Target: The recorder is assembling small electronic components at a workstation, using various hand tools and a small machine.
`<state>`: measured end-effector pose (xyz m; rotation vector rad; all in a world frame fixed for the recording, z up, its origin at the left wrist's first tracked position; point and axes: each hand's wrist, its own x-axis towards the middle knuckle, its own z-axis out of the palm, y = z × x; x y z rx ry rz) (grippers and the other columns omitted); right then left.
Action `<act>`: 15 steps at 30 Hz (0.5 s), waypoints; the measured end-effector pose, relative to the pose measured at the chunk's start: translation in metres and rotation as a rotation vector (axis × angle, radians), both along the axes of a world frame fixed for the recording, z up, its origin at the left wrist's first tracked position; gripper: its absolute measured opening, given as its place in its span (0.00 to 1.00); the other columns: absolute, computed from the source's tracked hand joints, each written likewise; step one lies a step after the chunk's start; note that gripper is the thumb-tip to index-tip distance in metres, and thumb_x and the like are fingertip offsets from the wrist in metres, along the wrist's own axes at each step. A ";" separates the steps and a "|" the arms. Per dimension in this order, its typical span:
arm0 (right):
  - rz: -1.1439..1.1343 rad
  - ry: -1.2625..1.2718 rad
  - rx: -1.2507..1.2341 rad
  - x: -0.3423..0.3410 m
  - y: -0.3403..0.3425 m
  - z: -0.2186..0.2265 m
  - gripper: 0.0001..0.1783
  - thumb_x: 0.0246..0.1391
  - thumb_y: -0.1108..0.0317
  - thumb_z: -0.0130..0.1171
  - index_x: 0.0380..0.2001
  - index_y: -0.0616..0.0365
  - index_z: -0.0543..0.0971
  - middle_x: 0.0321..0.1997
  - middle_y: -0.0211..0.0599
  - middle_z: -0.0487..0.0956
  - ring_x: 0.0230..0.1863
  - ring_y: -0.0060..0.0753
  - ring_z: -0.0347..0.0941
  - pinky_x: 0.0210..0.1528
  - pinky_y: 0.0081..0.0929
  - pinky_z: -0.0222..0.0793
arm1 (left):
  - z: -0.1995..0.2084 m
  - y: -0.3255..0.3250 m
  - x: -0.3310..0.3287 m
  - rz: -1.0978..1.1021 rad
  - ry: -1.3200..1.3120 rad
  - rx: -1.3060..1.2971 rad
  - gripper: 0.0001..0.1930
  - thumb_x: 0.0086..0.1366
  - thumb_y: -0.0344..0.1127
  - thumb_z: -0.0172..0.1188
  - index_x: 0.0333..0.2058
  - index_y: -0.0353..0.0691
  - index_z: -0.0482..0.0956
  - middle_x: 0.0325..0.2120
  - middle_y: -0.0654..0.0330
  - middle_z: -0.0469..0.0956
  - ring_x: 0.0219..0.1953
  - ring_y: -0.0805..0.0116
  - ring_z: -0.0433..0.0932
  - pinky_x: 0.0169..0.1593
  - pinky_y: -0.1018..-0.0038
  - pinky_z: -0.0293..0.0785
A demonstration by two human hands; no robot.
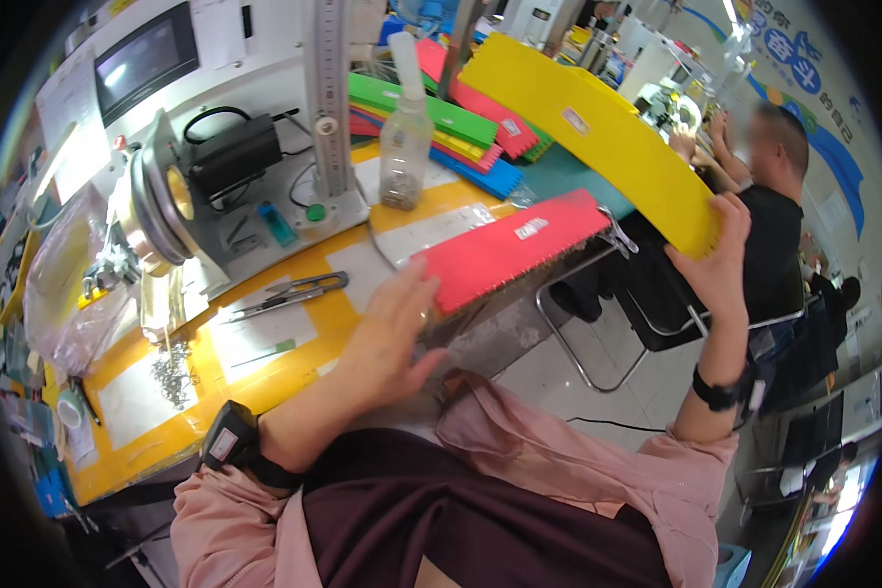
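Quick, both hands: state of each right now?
Left hand: open, at the left end of the red strip; contact unclear.
Right hand: closed, holding one end of the yellow strip.

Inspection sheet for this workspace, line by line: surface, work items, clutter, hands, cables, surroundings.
Surface: yellow-topped table, white sheets on it.
Work items: yellow panel, raised; red panel, toothed edge.
Clutter: metal snips, loose small metal pieces, clear bottle, stacked coloured panels.
Hands: right hand grips the yellow panel's lower end; left hand open beside the red panel, contact unclear.
Cables: thin black cable near the right sleeve.
Surroundings: seated co-worker at right.
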<state>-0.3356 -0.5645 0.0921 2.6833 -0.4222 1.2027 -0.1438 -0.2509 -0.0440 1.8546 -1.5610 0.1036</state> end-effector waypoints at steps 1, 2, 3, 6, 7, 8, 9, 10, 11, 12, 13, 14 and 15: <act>0.039 0.014 0.091 -0.021 0.003 0.001 0.39 0.21 0.75 0.65 0.45 0.56 0.62 0.49 0.44 0.60 0.52 0.46 0.58 0.55 0.32 0.56 | -0.001 0.001 0.000 0.048 0.028 -0.094 0.42 0.43 0.33 0.66 0.56 0.33 0.53 0.58 0.43 0.51 0.60 0.45 0.51 0.60 0.61 0.51; 0.081 0.027 0.184 -0.041 0.007 0.003 0.39 0.21 0.76 0.64 0.45 0.56 0.62 0.49 0.43 0.60 0.52 0.43 0.59 0.55 0.29 0.55 | 0.000 0.002 0.000 0.100 0.055 -0.186 0.43 0.42 0.31 0.67 0.56 0.34 0.52 0.58 0.43 0.50 0.61 0.45 0.51 0.60 0.61 0.51; 0.071 0.039 0.286 -0.063 0.017 0.007 0.39 0.22 0.77 0.62 0.46 0.57 0.61 0.48 0.39 0.59 0.50 0.37 0.59 0.53 0.25 0.54 | 0.006 -0.001 0.002 0.115 -0.012 -0.261 0.42 0.42 0.28 0.66 0.56 0.32 0.53 0.58 0.41 0.50 0.60 0.44 0.51 0.59 0.59 0.53; 0.114 0.080 0.457 -0.120 0.023 0.010 0.41 0.20 0.73 0.62 0.47 0.55 0.61 0.50 0.36 0.57 0.49 0.33 0.58 0.52 0.22 0.52 | 0.034 -0.001 0.003 0.215 -0.038 -0.319 0.45 0.40 0.30 0.67 0.57 0.33 0.53 0.59 0.42 0.48 0.60 0.45 0.51 0.60 0.61 0.53; 0.099 0.075 0.468 -0.129 0.027 0.012 0.41 0.20 0.73 0.62 0.47 0.55 0.61 0.50 0.36 0.57 0.49 0.33 0.58 0.52 0.22 0.52 | 0.040 -0.001 0.004 0.199 -0.038 -0.309 0.45 0.40 0.30 0.67 0.57 0.33 0.53 0.59 0.42 0.48 0.60 0.45 0.51 0.60 0.61 0.53; 0.158 0.105 0.548 -0.136 0.032 0.015 0.41 0.21 0.68 0.63 0.47 0.54 0.60 0.50 0.36 0.56 0.50 0.32 0.57 0.53 0.22 0.51 | 0.044 -0.001 0.006 0.182 -0.003 -0.312 0.46 0.38 0.31 0.69 0.57 0.34 0.52 0.59 0.42 0.48 0.61 0.45 0.50 0.60 0.61 0.53; 0.239 0.137 0.632 -0.136 0.032 0.011 0.42 0.22 0.64 0.64 0.48 0.53 0.60 0.51 0.36 0.55 0.52 0.31 0.56 0.53 0.22 0.50 | 0.047 0.002 0.007 0.186 0.026 -0.310 0.48 0.37 0.32 0.70 0.57 0.35 0.52 0.59 0.43 0.47 0.61 0.46 0.50 0.60 0.61 0.52; 0.250 0.134 0.647 -0.132 0.031 0.006 0.42 0.22 0.64 0.64 0.48 0.53 0.60 0.51 0.36 0.55 0.52 0.31 0.56 0.53 0.22 0.50 | 0.050 0.004 0.006 0.193 0.020 -0.294 0.48 0.37 0.32 0.70 0.57 0.35 0.52 0.59 0.43 0.47 0.61 0.46 0.50 0.60 0.61 0.52; 0.332 0.170 0.687 -0.124 0.028 0.002 0.43 0.21 0.64 0.65 0.48 0.53 0.59 0.51 0.36 0.55 0.51 0.30 0.56 0.53 0.22 0.50 | 0.052 0.007 0.005 0.153 0.025 -0.241 0.49 0.35 0.32 0.71 0.57 0.36 0.53 0.60 0.44 0.47 0.61 0.47 0.49 0.60 0.61 0.52; 0.401 0.203 0.724 -0.118 0.027 0.000 0.43 0.20 0.64 0.66 0.48 0.52 0.59 0.51 0.36 0.54 0.50 0.30 0.56 0.52 0.21 0.50 | 0.054 0.008 0.006 0.098 0.035 -0.191 0.49 0.33 0.33 0.72 0.57 0.37 0.54 0.60 0.45 0.48 0.62 0.48 0.49 0.60 0.62 0.52; 0.445 0.227 0.722 -0.113 0.024 -0.002 0.45 0.18 0.65 0.68 0.48 0.52 0.59 0.51 0.36 0.54 0.50 0.29 0.56 0.52 0.21 0.50 | 0.055 0.008 0.009 0.097 0.033 -0.179 0.49 0.33 0.33 0.72 0.57 0.37 0.54 0.60 0.45 0.48 0.62 0.48 0.49 0.60 0.62 0.52; 0.447 0.224 0.734 -0.106 0.022 -0.002 0.45 0.18 0.65 0.68 0.48 0.52 0.59 0.51 0.36 0.54 0.50 0.29 0.56 0.52 0.21 0.50 | 0.056 0.010 0.013 0.027 0.080 -0.074 0.49 0.32 0.32 0.72 0.56 0.38 0.56 0.59 0.47 0.49 0.62 0.50 0.50 0.60 0.63 0.52; 0.514 0.247 0.745 -0.098 0.020 -0.002 0.45 0.18 0.66 0.67 0.48 0.52 0.60 0.51 0.36 0.55 0.50 0.31 0.56 0.52 0.21 0.50 | 0.057 0.011 0.016 -0.036 0.128 0.029 0.48 0.32 0.32 0.72 0.55 0.38 0.57 0.59 0.48 0.50 0.61 0.51 0.51 0.60 0.64 0.53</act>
